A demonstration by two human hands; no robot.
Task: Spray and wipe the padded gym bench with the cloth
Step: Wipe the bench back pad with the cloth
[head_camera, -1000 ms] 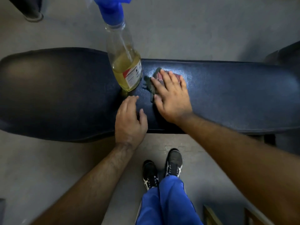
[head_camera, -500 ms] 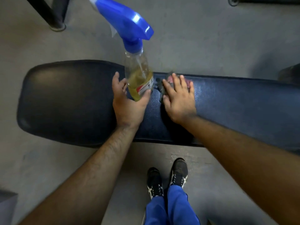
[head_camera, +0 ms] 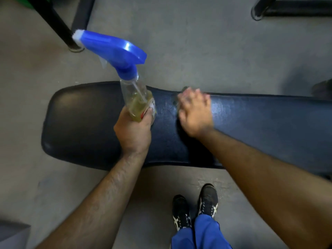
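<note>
A dark padded gym bench [head_camera: 86,119] runs across the view from left to right. My left hand [head_camera: 133,131] is closed around the base of a clear spray bottle [head_camera: 138,99] with yellowish liquid and a blue trigger head [head_camera: 115,51], standing upright on the pad. My right hand [head_camera: 195,112] presses flat on the pad just right of the bottle. It covers the cloth [head_camera: 184,89], of which only a small blurred edge shows past the fingertips at the pad's far edge.
Grey concrete floor surrounds the bench. Black equipment legs [head_camera: 59,27] stand at the top left and a black frame foot [head_camera: 258,13] at the top right. My black shoes [head_camera: 195,209] and blue trousers are just below the bench. A grey object [head_camera: 12,234] sits at the bottom left corner.
My left hand moved from the pad's near edge up to the bottle and closed around its base. My right hand stayed on the cloth and is blurred now. The camera view pulled back.
</note>
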